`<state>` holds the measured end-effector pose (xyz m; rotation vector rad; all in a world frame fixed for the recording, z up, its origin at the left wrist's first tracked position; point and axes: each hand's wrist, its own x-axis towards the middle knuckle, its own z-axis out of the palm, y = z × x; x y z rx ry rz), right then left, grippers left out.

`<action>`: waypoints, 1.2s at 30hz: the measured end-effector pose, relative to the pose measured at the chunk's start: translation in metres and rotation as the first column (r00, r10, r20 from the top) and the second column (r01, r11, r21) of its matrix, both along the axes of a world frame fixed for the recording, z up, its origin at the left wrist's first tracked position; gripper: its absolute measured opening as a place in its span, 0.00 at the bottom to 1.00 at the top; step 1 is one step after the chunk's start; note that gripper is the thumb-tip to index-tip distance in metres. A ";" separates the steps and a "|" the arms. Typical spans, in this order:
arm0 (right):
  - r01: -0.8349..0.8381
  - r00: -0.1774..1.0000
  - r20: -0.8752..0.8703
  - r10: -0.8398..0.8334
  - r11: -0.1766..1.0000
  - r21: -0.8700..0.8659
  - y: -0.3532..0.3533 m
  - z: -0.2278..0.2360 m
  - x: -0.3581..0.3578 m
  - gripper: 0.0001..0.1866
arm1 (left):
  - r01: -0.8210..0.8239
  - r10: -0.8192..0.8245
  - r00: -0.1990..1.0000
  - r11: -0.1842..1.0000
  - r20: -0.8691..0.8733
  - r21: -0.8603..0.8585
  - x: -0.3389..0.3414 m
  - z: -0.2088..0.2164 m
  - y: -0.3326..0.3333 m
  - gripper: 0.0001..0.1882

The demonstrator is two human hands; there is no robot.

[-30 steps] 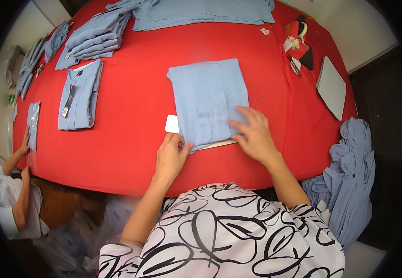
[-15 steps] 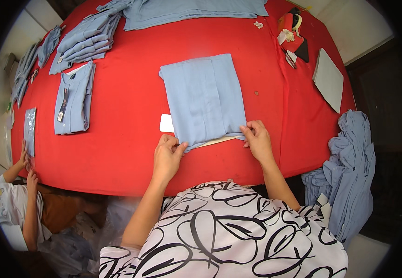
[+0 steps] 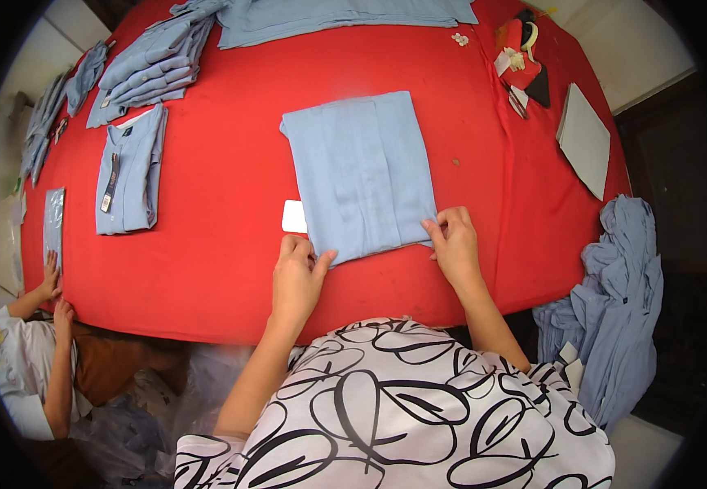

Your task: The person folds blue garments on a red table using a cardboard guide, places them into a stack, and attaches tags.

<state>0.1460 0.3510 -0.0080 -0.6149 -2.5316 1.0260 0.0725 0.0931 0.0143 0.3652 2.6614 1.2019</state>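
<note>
Left hand [image 3: 295, 265] and right hand [image 3: 455, 244] each pinch 1 near corner of the folded light-blue garment [image 3: 362, 175] — neither is nearer. It lies on the red table [image 3: 207, 277], straight ahead — its long axis running away, leaning slightly left.

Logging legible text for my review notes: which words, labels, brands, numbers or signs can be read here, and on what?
None can be read clearly enough to quote.
Dark hang tag on the folded shirt at left: marked, too small to read.
Neck label of that shirt: too small to read.
White card at the left edge of the central blue garment: no lettering visible.
</note>
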 end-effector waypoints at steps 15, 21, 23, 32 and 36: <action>-0.139 0.982 0.019 0.188 0.785 -0.604 0.003 0.070 0.007 0.14 | -0.189 0.042 0.929 0.908 0.368 0.373 0.001 0.047 -0.026 0.11; -0.663 0.745 -0.551 0.375 0.510 -0.548 0.011 0.179 -0.002 0.28 | 0.068 -0.237 0.970 0.485 0.056 0.872 -0.023 0.171 -0.065 0.20; -0.465 0.885 -0.285 0.368 0.700 -0.542 0.008 0.198 -0.018 0.16 | 0.236 -0.289 0.953 0.523 -0.090 0.819 -0.037 0.185 -0.071 0.21; -0.218 0.968 -0.055 0.244 0.715 -0.665 0.018 0.017 -0.127 0.08 | -0.103 0.088 0.994 0.936 0.062 0.338 -0.172 0.020 -0.028 0.12; -0.128 0.991 -0.115 0.071 0.762 -0.635 -0.008 0.015 -0.124 0.15 | -0.145 0.092 0.982 0.928 0.166 0.343 -0.183 -0.013 -0.020 0.11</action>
